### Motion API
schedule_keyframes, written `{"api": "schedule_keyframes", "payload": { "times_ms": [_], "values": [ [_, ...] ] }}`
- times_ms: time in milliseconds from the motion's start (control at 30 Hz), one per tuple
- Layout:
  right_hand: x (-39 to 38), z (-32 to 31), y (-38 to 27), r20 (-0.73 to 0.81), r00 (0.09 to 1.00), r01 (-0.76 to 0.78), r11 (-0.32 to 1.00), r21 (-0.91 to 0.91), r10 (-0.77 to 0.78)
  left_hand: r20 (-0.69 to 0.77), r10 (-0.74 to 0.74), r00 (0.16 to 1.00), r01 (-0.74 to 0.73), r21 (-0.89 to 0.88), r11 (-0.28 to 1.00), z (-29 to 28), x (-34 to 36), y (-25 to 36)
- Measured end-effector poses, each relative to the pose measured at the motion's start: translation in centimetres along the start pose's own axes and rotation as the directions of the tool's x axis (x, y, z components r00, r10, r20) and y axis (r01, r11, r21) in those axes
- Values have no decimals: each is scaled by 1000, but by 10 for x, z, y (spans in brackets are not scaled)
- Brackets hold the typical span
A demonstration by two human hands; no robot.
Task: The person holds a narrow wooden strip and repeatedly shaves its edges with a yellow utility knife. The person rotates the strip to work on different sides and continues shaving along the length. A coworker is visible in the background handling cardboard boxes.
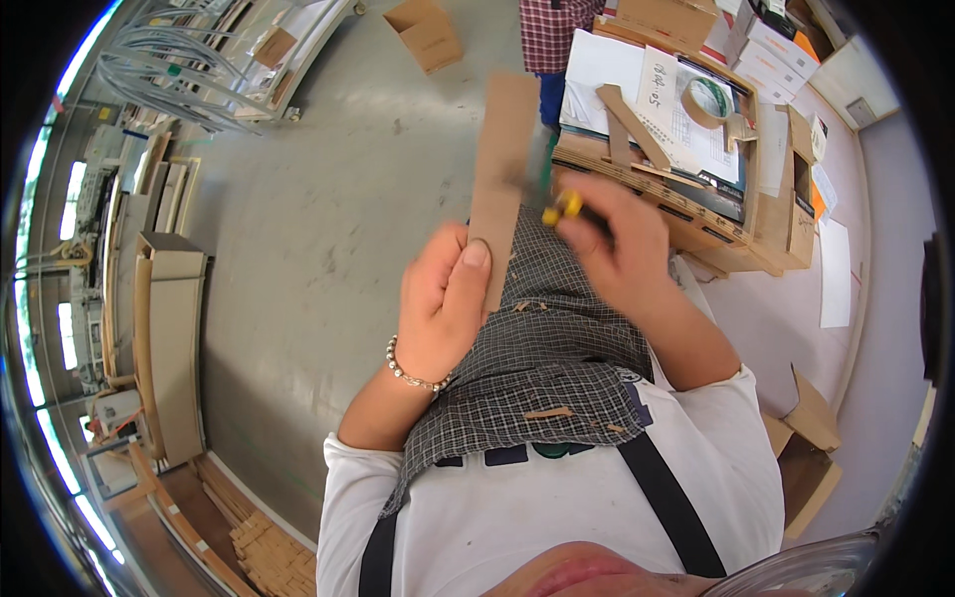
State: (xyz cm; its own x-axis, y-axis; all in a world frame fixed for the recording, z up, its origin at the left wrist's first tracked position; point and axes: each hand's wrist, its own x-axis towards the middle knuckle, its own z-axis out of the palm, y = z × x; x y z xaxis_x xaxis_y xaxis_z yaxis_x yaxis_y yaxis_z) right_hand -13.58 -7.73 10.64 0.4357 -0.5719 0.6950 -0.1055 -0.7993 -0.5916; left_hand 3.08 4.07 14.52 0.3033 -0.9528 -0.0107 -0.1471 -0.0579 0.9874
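My left hand (438, 303) grips a long brown cardboard strip (505, 119) at its lower end, thumb on top, the strip standing up along my view. My right hand (622, 244) is closed on a yellow-and-dark tool (562, 207), its tip blurred against the strip's right side; I cannot make out whether it touches. Below both hands my dark checked apron (552, 348) has small brown scraps on it.
At right a wooden stand (716, 229) carries papers, cardboard offcuts and a tape roll (704, 99). Another person's checked garment (552, 35) shows beyond. A cardboard box (423, 35) lies on the floor. A rack of coils (169, 80) and leaning boards (169, 348) line the left.
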Motion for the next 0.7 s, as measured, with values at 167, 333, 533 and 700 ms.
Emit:
{"api": "schedule_keyframes", "payload": {
  "times_ms": [167,333,533,700],
  "values": [
    [17,-16,37,-122,826,-440,763,473,551,86,98,991,-109,143,984,-3,-4,-6],
    [-1,-24,16,-94,991,86,994,-67,-92,64,85,994,-91,101,991,1,-1,-5],
    [5,-21,34,-149,861,-438,857,271,487,69,115,991,-125,166,978,1,-5,-1],
    [-7,-23,11,17,998,64,997,37,-64,41,46,998,-50,80,996,1,-3,3]
  ]
}}
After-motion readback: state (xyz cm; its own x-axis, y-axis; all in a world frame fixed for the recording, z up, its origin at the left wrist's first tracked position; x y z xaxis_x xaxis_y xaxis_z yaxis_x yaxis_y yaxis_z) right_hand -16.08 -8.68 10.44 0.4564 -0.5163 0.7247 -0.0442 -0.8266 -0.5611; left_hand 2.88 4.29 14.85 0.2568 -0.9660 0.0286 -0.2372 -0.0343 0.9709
